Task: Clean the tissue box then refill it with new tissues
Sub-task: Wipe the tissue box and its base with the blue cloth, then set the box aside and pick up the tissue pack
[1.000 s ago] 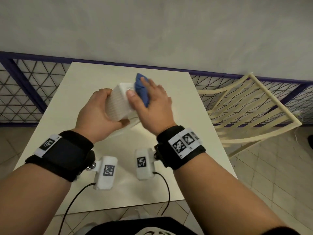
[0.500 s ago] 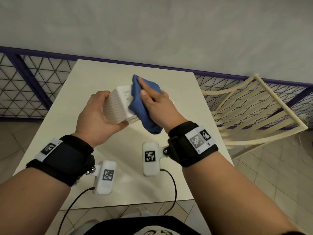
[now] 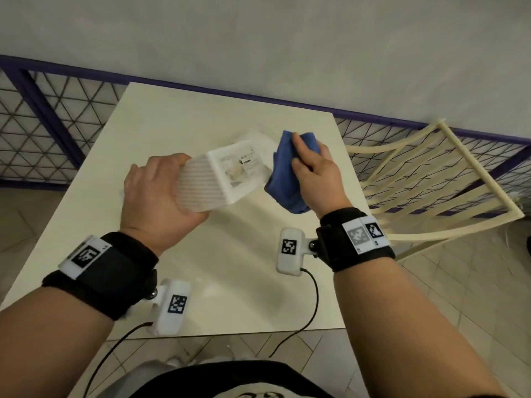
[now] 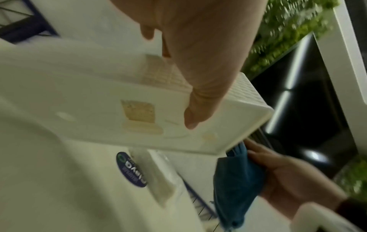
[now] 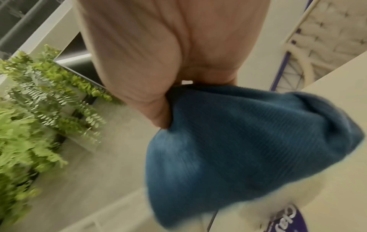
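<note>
My left hand [image 3: 161, 185] grips a white ribbed tissue box [image 3: 221, 176], holding it tilted above the table with a labelled face up. In the left wrist view the thumb lies across the box [image 4: 129, 113]. My right hand [image 3: 311, 170] clutches a bunched blue cloth [image 3: 286, 176] against the box's right end; the cloth [image 5: 248, 149] fills the right wrist view. A plastic-wrapped pack of tissues [image 3: 253, 137] lies on the table behind the box, and its blue sticker [image 4: 132, 169] shows in the left wrist view.
The cream table [image 3: 230, 268] stands against a purple lattice railing [image 3: 43, 124] and a grey wall. A cream slatted chair [image 3: 431, 173] stands just off the table's right edge. Green plants [image 5: 39, 102] show in the right wrist view.
My right hand has drawn the cloth off the box's face to its right end. The labelled face is now uncovered, and the left hand has turned the box.
</note>
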